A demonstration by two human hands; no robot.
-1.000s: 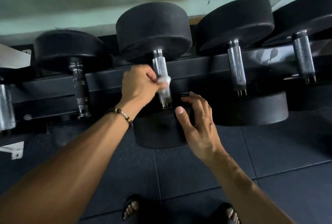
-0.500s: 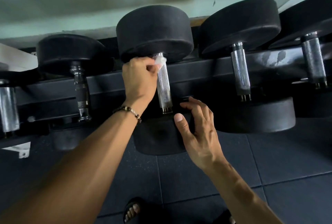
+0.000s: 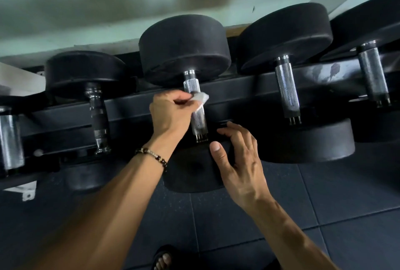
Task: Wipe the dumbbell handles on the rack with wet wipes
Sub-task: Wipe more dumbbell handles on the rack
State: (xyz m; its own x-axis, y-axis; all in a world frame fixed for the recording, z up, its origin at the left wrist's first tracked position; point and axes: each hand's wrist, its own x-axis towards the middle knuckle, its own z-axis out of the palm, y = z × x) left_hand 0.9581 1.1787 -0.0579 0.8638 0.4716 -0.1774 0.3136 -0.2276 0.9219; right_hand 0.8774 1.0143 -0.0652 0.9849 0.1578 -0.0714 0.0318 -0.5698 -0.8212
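Note:
A black dumbbell lies on the rack [image 3: 134, 107] at centre, its knurled chrome handle [image 3: 199, 120] running toward me. My left hand [image 3: 171, 114] pinches a small white wet wipe [image 3: 200, 99] against the middle of that handle. My right hand [image 3: 238, 159] rests with relaxed fingers on the dumbbell's near black head [image 3: 190, 170], thumb up. Other chrome handles sit to the right [image 3: 286, 88], far right [image 3: 373, 75] and left [image 3: 98, 118].
Several black dumbbells fill the rack side by side, leaving narrow gaps between handles. A pale green wall rises behind. Dark rubber floor tiles [image 3: 324, 194] lie below, with my sandalled foot [image 3: 163, 259] at the bottom edge.
My left hand slid the wipe up to the top of the handle, then back down to its middle. The right hand stayed on the near head.

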